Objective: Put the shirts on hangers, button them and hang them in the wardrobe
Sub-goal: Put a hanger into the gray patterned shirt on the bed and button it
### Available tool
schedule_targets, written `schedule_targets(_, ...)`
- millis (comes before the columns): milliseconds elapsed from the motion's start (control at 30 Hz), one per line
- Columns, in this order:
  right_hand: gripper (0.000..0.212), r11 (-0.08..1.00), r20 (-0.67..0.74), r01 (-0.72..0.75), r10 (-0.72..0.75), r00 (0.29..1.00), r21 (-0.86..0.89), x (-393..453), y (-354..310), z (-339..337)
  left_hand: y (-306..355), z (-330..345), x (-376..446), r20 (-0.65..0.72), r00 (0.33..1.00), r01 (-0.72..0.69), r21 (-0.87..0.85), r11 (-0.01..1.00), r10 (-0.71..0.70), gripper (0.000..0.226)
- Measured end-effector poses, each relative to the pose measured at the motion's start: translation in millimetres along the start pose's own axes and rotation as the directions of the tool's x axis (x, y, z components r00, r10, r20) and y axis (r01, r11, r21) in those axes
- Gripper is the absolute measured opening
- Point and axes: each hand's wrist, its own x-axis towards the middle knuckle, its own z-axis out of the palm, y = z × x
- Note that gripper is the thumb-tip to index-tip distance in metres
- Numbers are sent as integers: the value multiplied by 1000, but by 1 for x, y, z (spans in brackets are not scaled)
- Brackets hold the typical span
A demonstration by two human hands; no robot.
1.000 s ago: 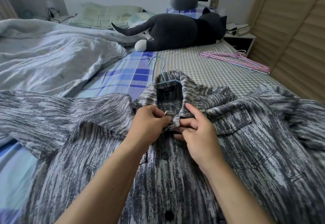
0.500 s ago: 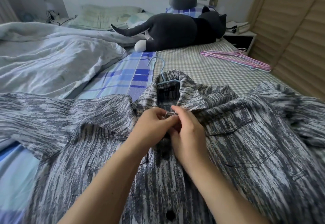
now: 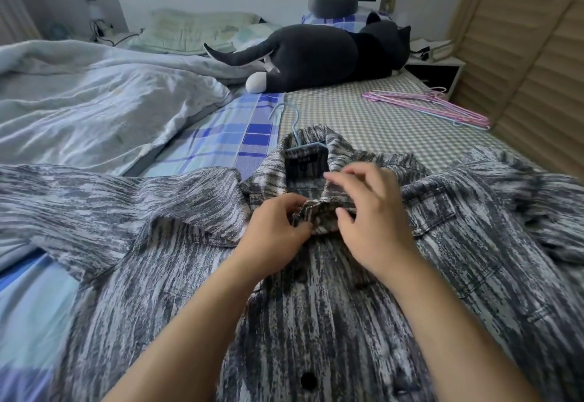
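A grey-and-white streaked shirt (image 3: 347,307) lies spread face up on the bed, sleeves out to both sides. A light blue hanger (image 3: 295,130) sits inside it, its hook sticking out past the collar. My left hand (image 3: 273,235) pinches the left front edge just below the collar. My right hand (image 3: 369,212) holds the right collar flap, thumb on the bunched cloth and fingers spread above it. A dark button (image 3: 308,381) shows lower on the placket.
A pile of pink hangers (image 3: 429,106) lies at the right of the checked sheet (image 3: 363,130), beside the slatted wardrobe door (image 3: 537,70). A dark plush cat (image 3: 328,54) lies across the far bed. A crumpled pale duvet (image 3: 94,101) fills the left.
My right hand has lifted off the top button spot and moved right and up onto the collar flap, fingers spreading. My left hand keeps its pinch on the front edge.
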Motion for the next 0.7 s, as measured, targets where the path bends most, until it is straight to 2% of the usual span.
schedule_targets(100, 47, 989, 269, 137, -115, 956, -63, 20, 10, 0, -3, -5, -1, 59, 998, -32, -49, 998, 34, 32)
schedule_targets(200, 25, 959, 392, 281, -245, 887, -35, 38, 13, -8, -5, -10, 0, 70, 997, -36, -115, 993, 44, 35)
schedule_targets(267, 21, 948, 470, 316, -260, 844, -45, 50, 7, -16, -5, -13, 3, 86, 995, -33, -141, 989, 46, 34)
schedule_targets(367, 27, 946, 609, 315, -205, 766, -78, 65, -4, -21, -8, -15, 6, 113, 992, -42, -191, 981, 64, 35)
schedule_targets(433, 30, 952, 670, 300, -181, 720, -65, 72, -14, -23, -10, -16, 7, 117, 990, -54, -208, 977, 79, 37)
schedule_targets(500, 23, 950, 716, 301, -152, 681, -84, 76, -21, -23, -10, -15, 7, 111, 989, -75, -203, 976, 99, 37)
schedule_targets(567, 16, 923, 738, 363, -154, 656, -130, 76, -25, -20, -12, -12, 6, 98, 988, -102, -177, 979, 121, 36)
schedule_targets(667, 3, 913, 741, 372, -132, 658, -169, 72, -23, -12, -14, -4, 5, 16, 997, -66, -126, 990, 69, 36)
schedule_targets(700, 6, 922, 739, 349, -116, 664, -169, 72, -22, -11, -14, -2, 4, -32, 998, -47, -65, 997, 45, 37)
